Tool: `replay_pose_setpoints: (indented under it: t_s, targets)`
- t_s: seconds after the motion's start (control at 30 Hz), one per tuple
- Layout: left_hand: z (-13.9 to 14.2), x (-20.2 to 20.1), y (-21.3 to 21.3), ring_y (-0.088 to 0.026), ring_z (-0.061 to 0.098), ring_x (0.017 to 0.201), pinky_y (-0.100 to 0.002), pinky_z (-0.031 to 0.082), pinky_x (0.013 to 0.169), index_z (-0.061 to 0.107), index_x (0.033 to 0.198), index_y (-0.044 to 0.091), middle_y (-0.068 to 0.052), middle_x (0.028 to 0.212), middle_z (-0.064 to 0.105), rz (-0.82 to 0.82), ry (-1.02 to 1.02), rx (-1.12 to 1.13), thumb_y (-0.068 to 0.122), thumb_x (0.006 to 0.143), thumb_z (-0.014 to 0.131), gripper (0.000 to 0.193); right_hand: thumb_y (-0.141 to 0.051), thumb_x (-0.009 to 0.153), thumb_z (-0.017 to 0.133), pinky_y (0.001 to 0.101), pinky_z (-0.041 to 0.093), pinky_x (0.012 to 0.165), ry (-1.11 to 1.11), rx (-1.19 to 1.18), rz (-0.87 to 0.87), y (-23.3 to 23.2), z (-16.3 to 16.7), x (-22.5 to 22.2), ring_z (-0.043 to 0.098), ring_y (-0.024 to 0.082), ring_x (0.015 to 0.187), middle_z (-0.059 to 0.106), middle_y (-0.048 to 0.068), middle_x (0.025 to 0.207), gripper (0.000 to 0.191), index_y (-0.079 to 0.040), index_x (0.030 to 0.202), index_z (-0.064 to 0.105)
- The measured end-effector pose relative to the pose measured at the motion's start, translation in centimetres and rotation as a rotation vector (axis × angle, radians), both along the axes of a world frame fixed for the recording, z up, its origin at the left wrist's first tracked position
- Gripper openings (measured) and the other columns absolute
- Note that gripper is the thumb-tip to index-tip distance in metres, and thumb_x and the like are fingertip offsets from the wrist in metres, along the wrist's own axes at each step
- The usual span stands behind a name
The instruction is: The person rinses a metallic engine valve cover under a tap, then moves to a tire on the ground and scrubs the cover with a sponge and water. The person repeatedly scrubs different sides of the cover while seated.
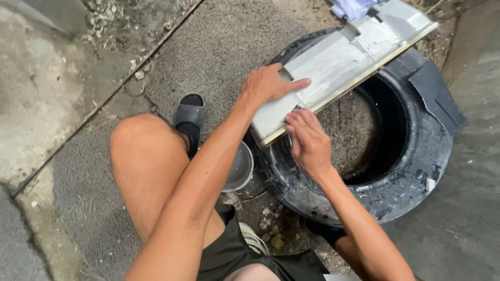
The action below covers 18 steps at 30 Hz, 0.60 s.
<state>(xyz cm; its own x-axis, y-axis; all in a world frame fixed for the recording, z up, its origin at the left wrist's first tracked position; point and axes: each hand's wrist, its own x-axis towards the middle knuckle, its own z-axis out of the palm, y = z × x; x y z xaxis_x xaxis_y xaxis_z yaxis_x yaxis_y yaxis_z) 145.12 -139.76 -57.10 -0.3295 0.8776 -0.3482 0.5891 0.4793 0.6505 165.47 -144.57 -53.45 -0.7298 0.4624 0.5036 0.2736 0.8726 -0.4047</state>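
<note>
Panel: grey-white painted panel (338,62) lies across old tyre (364,145), running toward 1 o'clock.
Left hand (268,86): flat, fingers spread on panel's near end.
Right hand (307,138): fingertips curled at panel's lower edge; grip unclear.

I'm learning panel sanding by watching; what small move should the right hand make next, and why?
Probably a short stroke along the near edge of the grey panel. The right hand presses there, fingers bent, while the left hand lies flat on top, steadying the panel across the tyre.
</note>
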Motion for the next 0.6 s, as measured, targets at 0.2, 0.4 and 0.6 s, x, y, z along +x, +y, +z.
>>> replay_pose_setpoints:
  t_s: [0.2, 0.4, 0.6]
  targets:
    - [0.3, 0.2, -0.3, -0.033, 0.073, 0.108, -0.052, 0.054, 0.095, 0.060, 0.140, 0.011, -0.017, 0.115, 0.075, 0.008, -0.043, -0.023, 0.093, 0.056, 0.059, 0.118, 0.000, 0.094, 0.068, 0.0457, 0.054, 0.106, -0.047, 0.043, 0.145, -1.2, 0.3, -1.0, 0.067, 0.034, 0.115, 0.070, 0.016, 0.112, 0.014, 0.005, 0.107, 0.067]
    - [0.6, 0.2, -0.7, -0.039, 0.069, 0.109, -0.054, 0.052, 0.093, 0.064, 0.134, 0.011, -0.019, 0.112, 0.073, 0.027, 0.038, 0.035, 0.097, 0.057, 0.057, 0.116, -0.007, 0.086, 0.072, 0.0484, 0.053, 0.105, -0.139, 0.157, 0.444, -3.5, -0.8, -1.8, 0.067, 0.035, 0.115, 0.071, 0.017, 0.111, 0.021, 0.005, 0.103, 0.066]
    - [-0.6, 0.2, -0.4, -0.035, 0.073, 0.105, -0.053, 0.054, 0.092, 0.064, 0.133, 0.009, -0.017, 0.109, 0.076, 0.021, -0.018, 0.023, 0.097, 0.057, 0.054, 0.118, -0.001, 0.088, 0.068, 0.0450, 0.053, 0.104, -0.060, 0.076, 0.361, -1.8, -1.8, -1.5, 0.068, 0.034, 0.120, 0.073, 0.016, 0.111, 0.010, -0.003, 0.097, 0.065]
